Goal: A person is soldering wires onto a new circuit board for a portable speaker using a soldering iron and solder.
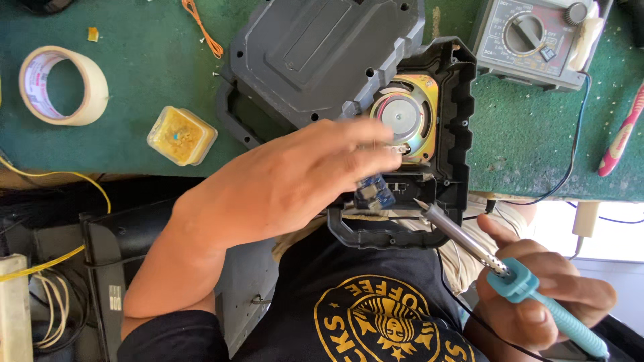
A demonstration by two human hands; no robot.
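On the green surface (134, 80), at its near edge, an opened black speaker case (456, 114) is seen, with its grey back cover (315, 53) laid tilted across the upper left part. Inside the case a round speaker cone with a yellowish frame (406, 117) is exposed. The lower handle of the case (382, 238) overhangs the edge, towards the person's body.

The left hand (302, 181) is stretched across the case from the left, its fingers closed loosely on a small blue circuit board (373, 193) that is held just below the speaker cone, over the inner compartment. The right hand (543, 295) is kept lower right, well off the surface, wrapped firmly round the light blue handle of a soldering iron (469, 245). The long axis of the iron runs diagonally from lower right to upper left, and its tip (419, 203) is pointed at the board, just beside it but apart from it; no contact can be made out. The board thus lies up and to the left of the right hand, and the left hand is the nearer one.

Around these, a multimeter (530, 40) is placed at the upper right, a roll of tape (64, 86) at the far left, and a small yellow tub (181, 136) near the case.
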